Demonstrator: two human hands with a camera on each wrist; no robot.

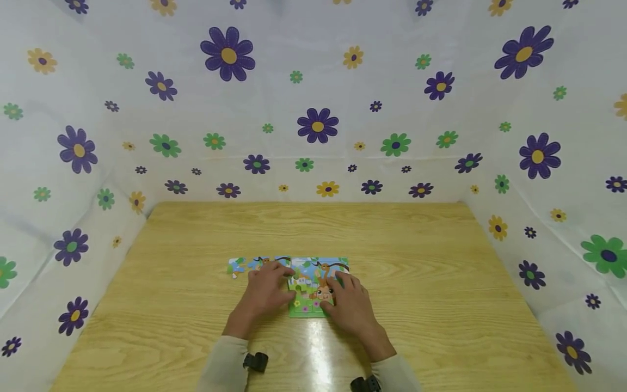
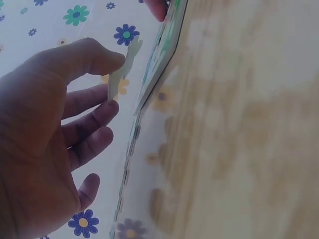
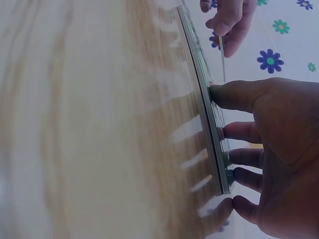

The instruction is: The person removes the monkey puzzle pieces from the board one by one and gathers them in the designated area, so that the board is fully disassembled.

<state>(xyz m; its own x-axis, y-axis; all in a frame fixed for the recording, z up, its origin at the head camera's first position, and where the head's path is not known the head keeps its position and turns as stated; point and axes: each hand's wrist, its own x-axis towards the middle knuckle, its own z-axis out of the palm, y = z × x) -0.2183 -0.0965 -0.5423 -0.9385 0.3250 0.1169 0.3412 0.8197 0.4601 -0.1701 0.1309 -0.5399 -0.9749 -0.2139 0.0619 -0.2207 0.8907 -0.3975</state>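
One puzzle piece (image 2: 115,84) I'm pinching in my left hand (image 1: 264,291) — it's probably needing squaring up; beside it, my right hand (image 1: 354,306), fingers parted, is steadying the board (image 1: 306,313).

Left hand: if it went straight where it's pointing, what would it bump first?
Probably the picture puzzle: the left hand points toward it, pinching a small piece. The exact gap is hard to judge.

A colourful animal puzzle (image 1: 306,288) lies flat, lower centre of the head view, bluish pieces (image 1: 239,264) at left; a pale-backed piece (image 2: 119,74) tilts, upper left-centre of the left wrist view.
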